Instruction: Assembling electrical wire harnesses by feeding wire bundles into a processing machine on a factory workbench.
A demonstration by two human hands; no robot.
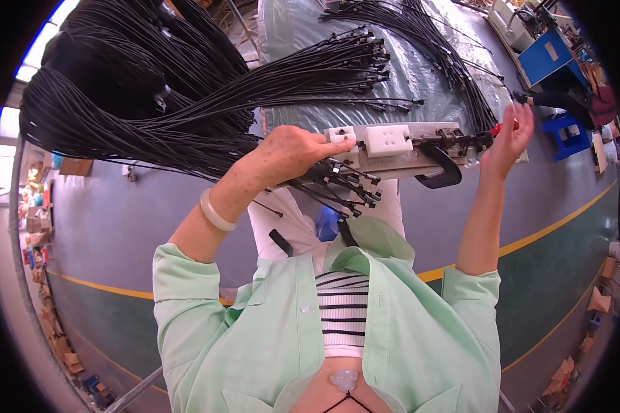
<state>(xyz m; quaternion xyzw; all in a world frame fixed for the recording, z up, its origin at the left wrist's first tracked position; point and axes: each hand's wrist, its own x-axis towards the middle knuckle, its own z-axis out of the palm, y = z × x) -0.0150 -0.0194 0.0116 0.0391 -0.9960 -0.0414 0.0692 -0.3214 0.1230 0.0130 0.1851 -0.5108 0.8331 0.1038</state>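
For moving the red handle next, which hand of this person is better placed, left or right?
Probably the right. The right hand is beside the red handle, while the left hand is farther away, its index finger extended over the left white block.

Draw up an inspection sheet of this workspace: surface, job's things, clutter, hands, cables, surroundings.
Surface: plastic-covered table.
Job's things: left white block and right white block in a row; black C-shaped clamp; red handle.
Clutter: cardboard box, far left.
Hands: left hand, index finger at the left white block; right hand open by the red handle, contact unclear.
Cables: large black pile, left; second black bundle, upper right.
Surroundings: blue stool and another person, right.
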